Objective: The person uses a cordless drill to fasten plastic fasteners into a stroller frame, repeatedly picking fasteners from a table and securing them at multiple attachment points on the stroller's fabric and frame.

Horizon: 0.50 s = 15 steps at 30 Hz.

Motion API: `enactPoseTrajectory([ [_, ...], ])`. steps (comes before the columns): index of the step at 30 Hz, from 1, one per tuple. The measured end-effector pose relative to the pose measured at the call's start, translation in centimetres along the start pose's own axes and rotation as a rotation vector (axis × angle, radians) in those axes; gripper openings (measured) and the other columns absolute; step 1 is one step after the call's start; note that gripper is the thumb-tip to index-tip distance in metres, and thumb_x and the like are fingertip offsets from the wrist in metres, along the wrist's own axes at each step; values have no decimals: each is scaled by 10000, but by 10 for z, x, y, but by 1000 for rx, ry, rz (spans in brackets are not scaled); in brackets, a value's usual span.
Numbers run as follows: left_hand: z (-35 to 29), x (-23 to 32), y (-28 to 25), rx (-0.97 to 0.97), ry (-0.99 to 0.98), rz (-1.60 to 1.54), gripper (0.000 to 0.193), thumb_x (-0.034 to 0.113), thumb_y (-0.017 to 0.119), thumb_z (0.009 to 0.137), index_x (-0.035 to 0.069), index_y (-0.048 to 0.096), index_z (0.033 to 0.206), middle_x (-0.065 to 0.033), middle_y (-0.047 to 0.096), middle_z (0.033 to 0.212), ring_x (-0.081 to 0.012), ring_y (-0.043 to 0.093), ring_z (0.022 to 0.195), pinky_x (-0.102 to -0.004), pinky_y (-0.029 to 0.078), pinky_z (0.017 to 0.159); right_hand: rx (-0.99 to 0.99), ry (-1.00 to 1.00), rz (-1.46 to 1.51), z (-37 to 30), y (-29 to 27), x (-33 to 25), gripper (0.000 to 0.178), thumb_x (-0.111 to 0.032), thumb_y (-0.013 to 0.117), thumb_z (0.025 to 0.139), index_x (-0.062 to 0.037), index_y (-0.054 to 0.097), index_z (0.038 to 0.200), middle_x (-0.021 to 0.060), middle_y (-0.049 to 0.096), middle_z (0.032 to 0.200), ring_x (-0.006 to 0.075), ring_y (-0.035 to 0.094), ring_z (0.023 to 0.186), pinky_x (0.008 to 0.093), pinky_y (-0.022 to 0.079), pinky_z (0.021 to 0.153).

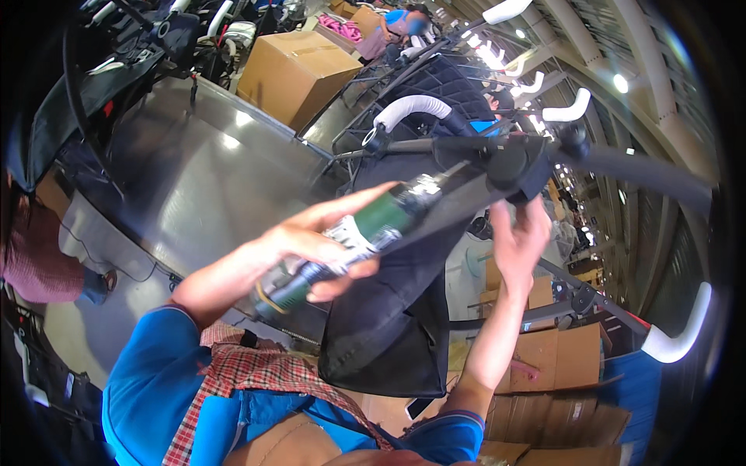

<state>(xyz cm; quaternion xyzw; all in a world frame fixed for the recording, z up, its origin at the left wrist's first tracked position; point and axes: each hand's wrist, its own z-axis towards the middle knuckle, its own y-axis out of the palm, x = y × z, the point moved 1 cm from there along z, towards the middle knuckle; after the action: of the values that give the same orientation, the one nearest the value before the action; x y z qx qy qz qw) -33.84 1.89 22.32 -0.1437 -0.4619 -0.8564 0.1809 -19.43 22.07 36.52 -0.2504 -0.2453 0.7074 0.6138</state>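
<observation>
My left hand (330, 252) is wrapped round a green electric screwdriver (381, 221), blurred by motion. Its bit points up and right at a round black plastic joint (509, 167) on a stroller frame; I cannot tell whether the tip touches it. Under that joint, my right hand (521, 237) is closed with its fingertips against the lower side, partly hidden by it. Black stroller fabric (388, 318) hangs below the screwdriver, in front of my body. A grey-white wrapped handle (412, 109) curves up behind the joint.
A metal-topped table (210, 179) spans the left, with a large cardboard box (299, 74) beyond it. Other stroller frames (140, 70) stand far left. Flattened cartons (556, 419) lie lower right, below a white handle (680, 330). Other people are at the left edge and far back.
</observation>
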Motion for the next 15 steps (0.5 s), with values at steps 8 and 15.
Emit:
enactPoseTrajectory([
  [8, -129, -63, -85, 814, 137, 148, 679, 328, 601, 894, 238, 243, 1463, -163, 545, 886, -207, 578, 543, -294, 497, 476, 1056, 450, -3, -232, -109, 127, 307, -185, 462, 962, 47, 596, 1110, 130, 645, 981, 170, 597, 840, 285, 497, 730],
  [15, -206, -153, -116, 1336, -138, 107, 339, 397, 663, 841, 98, 543, 946, -110, 594, 736, -184, 576, 542, -313, 484, 513, -14, 1117, 819, -375, 69, 250, 636, -385, 489, 982, -8, 301, 1458, 93, 385, 1465, 215, 375, 1322, 343, 238, 1132],
])
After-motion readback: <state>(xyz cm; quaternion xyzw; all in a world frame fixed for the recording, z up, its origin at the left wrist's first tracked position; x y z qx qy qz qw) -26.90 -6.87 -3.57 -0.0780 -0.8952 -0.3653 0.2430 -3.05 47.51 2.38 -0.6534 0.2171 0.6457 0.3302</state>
